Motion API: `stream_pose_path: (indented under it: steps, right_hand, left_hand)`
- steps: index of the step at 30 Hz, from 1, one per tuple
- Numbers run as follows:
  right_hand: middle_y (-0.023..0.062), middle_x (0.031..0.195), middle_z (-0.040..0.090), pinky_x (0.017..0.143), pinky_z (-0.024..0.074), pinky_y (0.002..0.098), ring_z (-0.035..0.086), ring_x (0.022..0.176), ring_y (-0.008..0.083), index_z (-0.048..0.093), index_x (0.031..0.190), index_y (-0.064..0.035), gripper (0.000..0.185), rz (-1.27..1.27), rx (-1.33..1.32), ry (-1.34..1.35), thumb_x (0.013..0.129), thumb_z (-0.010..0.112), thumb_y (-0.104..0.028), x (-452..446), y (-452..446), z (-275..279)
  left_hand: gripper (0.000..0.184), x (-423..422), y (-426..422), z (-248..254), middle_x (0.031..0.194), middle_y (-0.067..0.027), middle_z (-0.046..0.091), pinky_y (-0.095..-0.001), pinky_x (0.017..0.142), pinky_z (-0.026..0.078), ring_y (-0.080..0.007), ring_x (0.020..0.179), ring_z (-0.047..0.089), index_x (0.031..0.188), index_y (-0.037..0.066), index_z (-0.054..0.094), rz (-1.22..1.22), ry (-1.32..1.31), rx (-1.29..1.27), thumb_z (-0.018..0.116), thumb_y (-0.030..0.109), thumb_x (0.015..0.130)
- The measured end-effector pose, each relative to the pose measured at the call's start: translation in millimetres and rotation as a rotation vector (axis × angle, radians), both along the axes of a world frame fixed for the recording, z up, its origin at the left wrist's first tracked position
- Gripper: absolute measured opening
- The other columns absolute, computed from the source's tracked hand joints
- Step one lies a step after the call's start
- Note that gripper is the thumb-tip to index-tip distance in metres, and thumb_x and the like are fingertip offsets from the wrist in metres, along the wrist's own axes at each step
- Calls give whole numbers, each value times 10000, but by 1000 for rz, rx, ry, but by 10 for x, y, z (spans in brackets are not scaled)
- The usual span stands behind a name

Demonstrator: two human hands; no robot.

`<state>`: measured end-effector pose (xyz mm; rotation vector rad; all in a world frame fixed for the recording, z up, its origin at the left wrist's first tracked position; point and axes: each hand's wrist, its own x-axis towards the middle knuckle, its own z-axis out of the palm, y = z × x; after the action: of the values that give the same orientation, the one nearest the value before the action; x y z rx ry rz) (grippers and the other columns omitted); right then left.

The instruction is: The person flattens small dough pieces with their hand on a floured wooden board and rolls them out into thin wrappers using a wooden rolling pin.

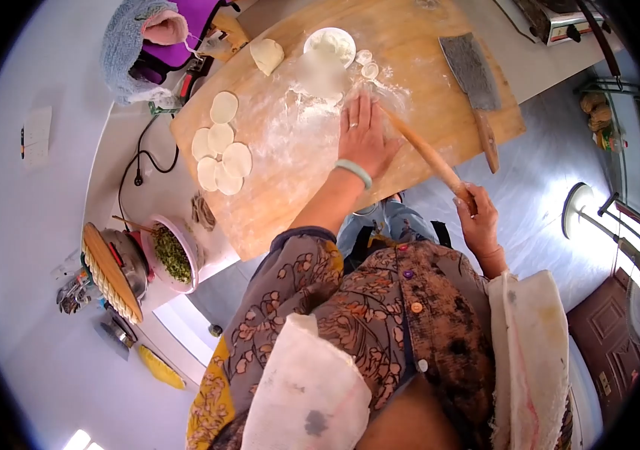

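Note:
My left hand [366,137], a pale bangle on its wrist, lies with fingers stretched out over the floured wooden board [290,169]. Whether dough is under its fingers is hidden. My right hand [479,217] is wrapped round the near end of a wooden rolling pin [429,156], whose far tip reaches beside my left hand. Just beyond my left fingertips is loose flour and a blurred pale patch. Two small dough pieces [369,70] sit near a white bowl of flour [339,43]. Several round dough wrappers [221,138] lie at the board's left, some overlapping.
A dough lump [267,56] rests at the board's far left. A cleaver [471,75] lies on the right, its handle past the edge. Left of the board are a pink bowl of chopped green filling [172,255] and a black cord [140,157]. A stove [560,26] stands far right.

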<state>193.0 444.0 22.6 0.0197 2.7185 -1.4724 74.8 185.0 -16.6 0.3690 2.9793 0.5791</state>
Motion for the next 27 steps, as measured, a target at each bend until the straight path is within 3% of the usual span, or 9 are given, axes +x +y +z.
stream_pose_path:
  steps: [3, 6, 10, 14, 15, 19, 22, 27]
  right_hand:
    - [164, 983, 642, 698, 540, 346, 649, 821, 298, 606, 1157, -5, 269, 4, 41, 36, 901, 680, -35, 14, -22, 37]
    - [177, 998, 647, 721, 539, 362, 654, 837, 326, 609, 1158, -8, 273, -31, 55, -85, 899, 686, -51, 57, -89, 83]
    - [183, 1001, 648, 736, 542, 397, 649, 866, 377, 615, 1168, -17, 293, 87, 152, 66, 891, 690, -74, -17, -196, 23]
    - [158, 1024, 651, 766, 546, 446, 639, 932, 388, 632, 1172, -54, 298, 262, 314, 199, 890, 689, -131, -255, -269, -209]
    - [151, 1035, 653, 774, 546, 444, 639, 944, 379, 635, 1170, -63, 302, 315, 340, 226, 883, 691, -137, -360, -326, -166]
    - [156, 1071, 651, 795, 532, 432, 631, 998, 374, 640, 1157, -49, 319, 570, 361, 359, 850, 703, -105, -740, -631, -80]
    - [107, 1108, 652, 869, 514, 436, 622, 1066, 306, 633, 1220, -107, 382, 613, 434, 379, 839, 661, -113, -831, -865, -210]
    - [126, 1248, 613, 1063, 392, 500, 547, 1240, 330, 603, 1293, -114, 407, 587, 513, 454, 886, 612, -115, -787, -923, -278]
  left_hand:
    - [856, 29, -6, 4, 1566, -251, 285, -531, 1216, 166, -407, 1482, 221, 1487, -53, 338, -162, -5, -108, 653, 463, 880]
    - [861, 358, -265, 2, 1563, -224, 302, -546, 1213, 163, -389, 1483, 228, 1485, -21, 358, -279, 13, -16, 649, 509, 873]
    - [876, 653, -656, 147, 1576, -209, 289, -570, 1213, 133, -386, 1493, 207, 1489, -17, 344, -392, -8, -75, 628, 548, 883]
    - [854, 837, -1057, 225, 1563, -268, 297, -581, 1209, 132, -432, 1486, 221, 1509, -38, 302, -195, 167, 41, 570, 532, 932]
    - [844, 871, -1171, 163, 1567, -291, 284, -583, 1205, 148, -444, 1477, 243, 1519, -44, 285, -116, 322, 128, 541, 526, 951]
    - [872, 838, -1464, 269, 1594, -286, 241, -567, 1208, 144, -421, 1494, 219, 1529, -51, 261, -32, 210, -19, 536, 542, 951]
    - [911, 881, -1443, 88, 1605, -281, 218, -572, 1210, 103, -409, 1511, 171, 1535, -52, 244, -51, -4, -143, 549, 562, 935]
    - [945, 1166, -1268, 52, 1620, -269, 188, -585, 1209, 48, -390, 1524, 135, 1544, -47, 222, 76, -40, -198, 556, 582, 923]
